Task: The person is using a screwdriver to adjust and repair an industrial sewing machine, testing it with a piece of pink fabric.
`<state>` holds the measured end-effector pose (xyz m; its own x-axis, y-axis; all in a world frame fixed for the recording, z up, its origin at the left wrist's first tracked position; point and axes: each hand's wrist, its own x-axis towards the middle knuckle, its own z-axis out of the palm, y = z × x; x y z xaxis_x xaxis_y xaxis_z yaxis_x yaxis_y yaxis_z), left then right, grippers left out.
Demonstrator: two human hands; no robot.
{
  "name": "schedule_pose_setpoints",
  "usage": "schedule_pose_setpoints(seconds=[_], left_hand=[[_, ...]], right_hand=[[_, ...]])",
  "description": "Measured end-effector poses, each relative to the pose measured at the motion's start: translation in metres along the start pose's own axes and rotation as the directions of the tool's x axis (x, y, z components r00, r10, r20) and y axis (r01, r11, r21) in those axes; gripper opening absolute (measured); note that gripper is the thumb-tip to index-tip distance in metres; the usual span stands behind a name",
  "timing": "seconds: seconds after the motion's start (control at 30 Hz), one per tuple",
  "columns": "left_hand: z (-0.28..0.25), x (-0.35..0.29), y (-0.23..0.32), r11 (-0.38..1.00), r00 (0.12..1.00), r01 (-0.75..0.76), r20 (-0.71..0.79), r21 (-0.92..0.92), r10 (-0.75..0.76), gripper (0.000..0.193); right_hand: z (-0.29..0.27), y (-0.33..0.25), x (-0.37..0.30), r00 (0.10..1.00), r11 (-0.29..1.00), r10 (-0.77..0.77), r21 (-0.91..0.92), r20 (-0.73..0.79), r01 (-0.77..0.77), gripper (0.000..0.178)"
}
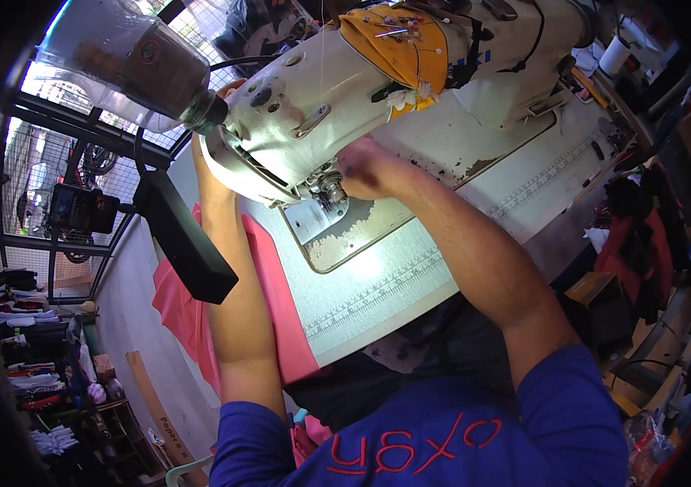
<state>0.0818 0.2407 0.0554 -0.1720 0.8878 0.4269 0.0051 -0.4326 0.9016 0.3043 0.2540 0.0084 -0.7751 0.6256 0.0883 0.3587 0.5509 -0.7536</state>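
Observation:
A white sewing machine (pixel 297 114) stretches across the upper middle, its needle area lit brightly. My right hand (pixel 366 169) is under the machine's arm, right beside the metal tension knob (pixel 331 187), with its fingers curled. Its fingertips are partly hidden, so what they hold cannot be seen. My left forearm (pixel 236 276) reaches up past the left end of the machine head, which covers most of my left hand (pixel 233 87). Pink fabric (pixel 268 284) lies under my left forearm and hangs over the table's left edge.
A yellow pincushion band (pixel 398 45) full of pins wraps the machine's arm. An upturned clear plastic bottle (pixel 130 69) and a long black box-shaped object (pixel 187 243) stand close to my left arm. Printed rulers (pixel 378 284) run along the table's near edge. Folded clothes (pixel 33 325) fill shelves at left.

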Motion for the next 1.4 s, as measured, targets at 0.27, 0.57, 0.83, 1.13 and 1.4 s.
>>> schedule_pose_setpoints(seconds=[0.27, 0.57, 0.83, 1.13, 1.4], left_hand=[[-0.001, 0.008, -0.01, 0.994, 0.998, -0.059, 0.009, -0.092, 0.06, 0.029], [-0.012, 0.016, -0.011, 0.995, 0.998, -0.048, 0.039, -0.089, 0.051, 0.032], [-0.005, 0.004, -0.007, 0.997, 0.997, -0.07, -0.012, 0.013, 0.07, 0.033], [0.001, -0.001, -0.004, 0.997, 0.996, -0.08, -0.03, -0.007, 0.08, 0.031], [0.006, -0.005, 0.004, 0.99, 0.992, -0.123, 0.024, 0.066, 0.122, 0.03]], right_hand=[[0.001, -0.001, -0.001, 0.999, 0.999, 0.021, 0.026, -0.043, -0.02, 0.016], [0.002, -0.003, 0.003, 1.0, 0.999, -0.007, -0.04, -0.001, 0.007, 0.015], [0.005, 0.004, 0.005, 0.999, 0.989, -0.038, -0.144, 0.006, 0.039, 0.015], [0.002, 0.001, 0.004, 0.999, 0.984, -0.012, -0.179, 0.045, 0.02, 0.015], [0.002, 0.001, 0.005, 0.998, 0.977, 0.005, -0.215, 0.057, 0.007, 0.015]])
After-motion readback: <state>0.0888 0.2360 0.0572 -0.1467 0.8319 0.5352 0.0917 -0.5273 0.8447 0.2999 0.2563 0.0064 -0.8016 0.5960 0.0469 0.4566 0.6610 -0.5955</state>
